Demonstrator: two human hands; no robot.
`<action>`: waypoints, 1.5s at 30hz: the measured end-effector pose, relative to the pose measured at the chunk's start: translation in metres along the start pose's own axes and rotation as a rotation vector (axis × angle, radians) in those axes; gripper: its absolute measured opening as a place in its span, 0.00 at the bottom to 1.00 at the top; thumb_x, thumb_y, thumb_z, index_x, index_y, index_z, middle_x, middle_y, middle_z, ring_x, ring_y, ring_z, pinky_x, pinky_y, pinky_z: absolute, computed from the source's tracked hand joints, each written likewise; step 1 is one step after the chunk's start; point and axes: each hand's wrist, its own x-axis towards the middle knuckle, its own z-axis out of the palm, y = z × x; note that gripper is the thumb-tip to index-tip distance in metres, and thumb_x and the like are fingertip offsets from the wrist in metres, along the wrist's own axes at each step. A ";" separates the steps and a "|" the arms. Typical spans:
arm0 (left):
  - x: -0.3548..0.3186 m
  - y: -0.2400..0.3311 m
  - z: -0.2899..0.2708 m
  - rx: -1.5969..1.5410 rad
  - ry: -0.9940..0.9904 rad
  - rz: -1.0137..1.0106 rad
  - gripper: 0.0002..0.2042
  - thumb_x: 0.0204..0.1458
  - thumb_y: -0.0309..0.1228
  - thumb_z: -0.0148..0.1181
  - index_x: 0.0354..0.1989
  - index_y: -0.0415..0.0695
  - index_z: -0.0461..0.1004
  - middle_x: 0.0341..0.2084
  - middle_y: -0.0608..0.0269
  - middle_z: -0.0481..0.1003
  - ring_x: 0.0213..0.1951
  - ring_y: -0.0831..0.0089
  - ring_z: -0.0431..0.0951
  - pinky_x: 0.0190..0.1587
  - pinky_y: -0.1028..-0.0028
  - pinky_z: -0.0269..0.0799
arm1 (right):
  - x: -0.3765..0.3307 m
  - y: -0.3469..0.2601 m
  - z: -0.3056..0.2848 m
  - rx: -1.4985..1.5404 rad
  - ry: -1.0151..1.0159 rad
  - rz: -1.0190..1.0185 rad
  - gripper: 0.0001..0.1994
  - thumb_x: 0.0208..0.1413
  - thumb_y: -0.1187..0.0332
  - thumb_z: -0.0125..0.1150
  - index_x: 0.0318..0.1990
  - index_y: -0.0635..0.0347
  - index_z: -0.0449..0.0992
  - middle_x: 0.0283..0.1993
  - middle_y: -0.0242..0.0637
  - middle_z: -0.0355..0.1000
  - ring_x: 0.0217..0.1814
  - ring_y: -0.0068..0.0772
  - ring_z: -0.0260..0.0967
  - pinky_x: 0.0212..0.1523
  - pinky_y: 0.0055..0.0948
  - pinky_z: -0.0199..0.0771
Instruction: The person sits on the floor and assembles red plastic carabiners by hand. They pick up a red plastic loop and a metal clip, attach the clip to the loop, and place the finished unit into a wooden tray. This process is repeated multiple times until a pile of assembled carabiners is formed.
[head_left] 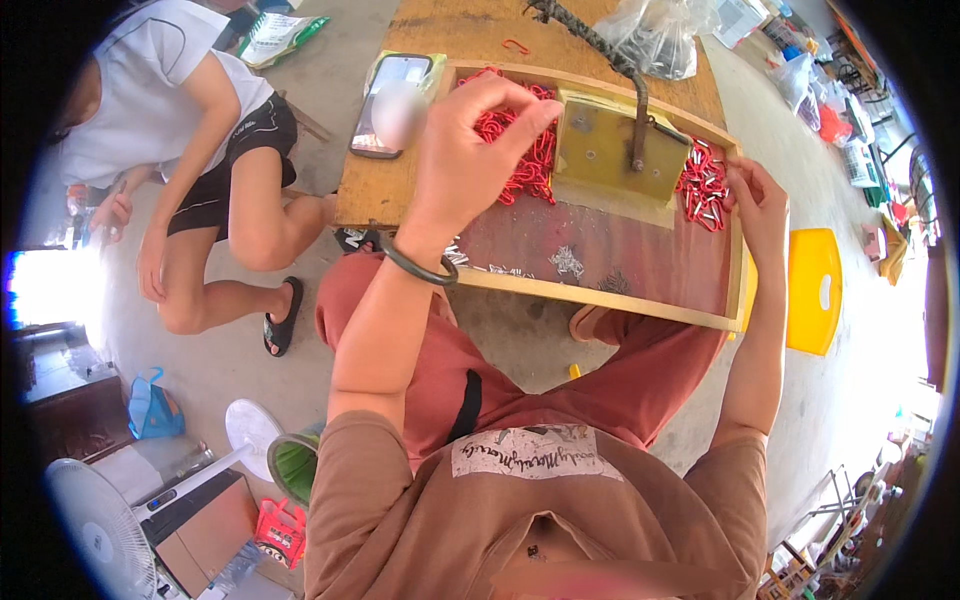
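Note:
My left hand (470,150) is raised over the left part of a wood-rimmed tray (590,291), thumb and fingertips pinched together. Whatever lies between those fingertips is too small to make out. Beneath it spreads a pile of red bent-wire hooks (535,172). At the tray's right rim, my right hand (762,205) has its fingers curled in beside a heap of red pieces with silvery ends (704,190); anything in its grip is unclear. Between the hands, a dark metal lever (640,120) stands over a yellowish plate (610,150) inside the tray.
Small silvery pieces (567,262) and darker bits (613,282) lie in the tray's near part. A phone (393,105) rests on the wooden table (450,30), beside the tray. A clear plastic bag (660,40) sits behind. Another person (190,140) sits at left; a yellow stool (814,290) stands right.

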 end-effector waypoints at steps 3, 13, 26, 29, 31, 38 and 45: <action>-0.004 0.003 -0.005 -0.098 0.027 -0.079 0.10 0.61 0.33 0.71 0.34 0.37 0.82 0.28 0.67 0.82 0.33 0.81 0.78 0.40 0.77 0.73 | -0.019 -0.029 0.027 -0.108 0.139 -0.168 0.10 0.68 0.72 0.62 0.53 0.61 0.83 0.36 0.32 0.81 0.34 0.19 0.75 0.38 0.25 0.76; -0.018 0.004 -0.024 -0.110 0.086 -0.197 0.12 0.64 0.33 0.69 0.36 0.34 0.83 0.29 0.64 0.83 0.32 0.83 0.78 0.37 0.79 0.73 | -0.061 -0.121 0.161 -0.081 -0.598 -0.804 0.04 0.55 0.71 0.68 0.38 0.58 0.82 0.37 0.39 0.76 0.41 0.49 0.78 0.41 0.46 0.78; -0.019 -0.014 -0.029 -0.119 0.103 -0.105 0.12 0.60 0.33 0.72 0.32 0.35 0.80 0.28 0.66 0.79 0.31 0.82 0.75 0.36 0.76 0.72 | -0.069 -0.147 0.226 -0.247 -0.656 -0.789 0.07 0.55 0.65 0.72 0.37 0.56 0.84 0.37 0.38 0.79 0.38 0.46 0.80 0.38 0.44 0.80; -0.020 -0.013 -0.027 -0.097 0.074 -0.134 0.11 0.61 0.31 0.71 0.34 0.35 0.80 0.29 0.66 0.80 0.33 0.81 0.76 0.41 0.76 0.74 | -0.067 -0.147 0.222 -0.230 -0.702 -0.733 0.07 0.55 0.65 0.72 0.38 0.57 0.83 0.37 0.38 0.79 0.37 0.47 0.80 0.37 0.44 0.79; -0.019 -0.012 -0.025 -0.100 0.067 -0.137 0.11 0.61 0.31 0.71 0.34 0.35 0.80 0.29 0.66 0.80 0.33 0.81 0.76 0.41 0.75 0.74 | -0.066 -0.149 0.214 -0.158 -0.733 -0.653 0.07 0.56 0.66 0.72 0.38 0.57 0.82 0.37 0.39 0.79 0.37 0.46 0.80 0.37 0.43 0.79; -0.019 -0.013 -0.018 -0.148 0.036 -0.135 0.10 0.61 0.31 0.71 0.34 0.36 0.80 0.28 0.67 0.79 0.34 0.82 0.76 0.40 0.76 0.73 | -0.051 -0.128 0.166 0.306 -0.663 -0.353 0.05 0.59 0.74 0.70 0.39 0.65 0.79 0.33 0.30 0.75 0.34 0.20 0.72 0.36 0.26 0.73; -0.026 -0.007 -0.019 -0.086 -0.262 0.001 0.08 0.53 0.27 0.74 0.36 0.41 0.80 0.33 0.62 0.80 0.38 0.70 0.81 0.43 0.70 0.76 | -0.043 -0.111 0.133 0.281 -0.489 -0.278 0.07 0.60 0.75 0.69 0.42 0.67 0.77 0.35 0.33 0.76 0.37 0.22 0.73 0.42 0.26 0.74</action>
